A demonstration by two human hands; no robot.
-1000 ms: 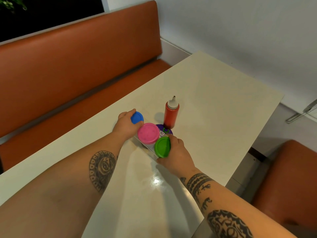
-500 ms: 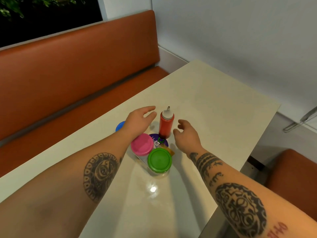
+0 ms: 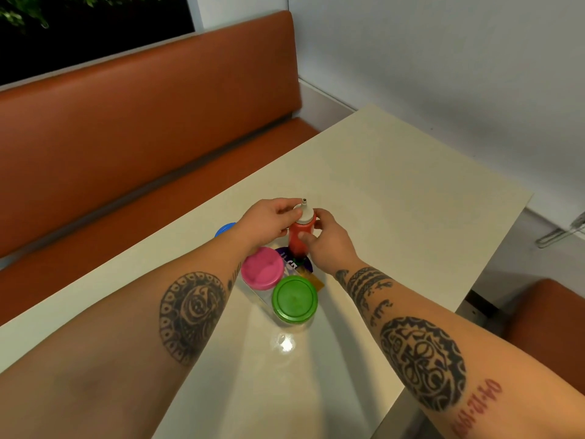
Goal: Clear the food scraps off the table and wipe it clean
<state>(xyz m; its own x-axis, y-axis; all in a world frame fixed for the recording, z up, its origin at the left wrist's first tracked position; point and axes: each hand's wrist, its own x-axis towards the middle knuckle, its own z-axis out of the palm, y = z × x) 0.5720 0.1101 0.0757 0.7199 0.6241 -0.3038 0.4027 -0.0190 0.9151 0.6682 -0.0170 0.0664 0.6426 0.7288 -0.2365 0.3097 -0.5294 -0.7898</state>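
Count: one red squeeze bottle and three coloured lids, pink, green and blue. The pink and green lids sit on clear jars. The blue one is mostly hidden behind the left wrist. One purple label lies between the bottle and the jars. Two orange seats: the long bench and a second seat at lower right.

Position: everything is clustered near the middle of the cream worktop, and the bottle stands upright at the far side of the cluster.

Hands: the left hand pinches the bottle at its white top with its fingertips. The right hand has its thumb and fingers curled round the red body.

Change: half a second ago both hands were spread open on either side of the bottle, not touching it; now both are on it. A second ago the left hand was on the blue lid and the right hand on the green one. The jars look unmoved since the last frame.

Writing: the purple label carries white lettering, partly covered, possibly "our" on one line, and I cannot read the rest. The right forearm shows tattooed digits, "04·12·19", cut off at the frame edge.
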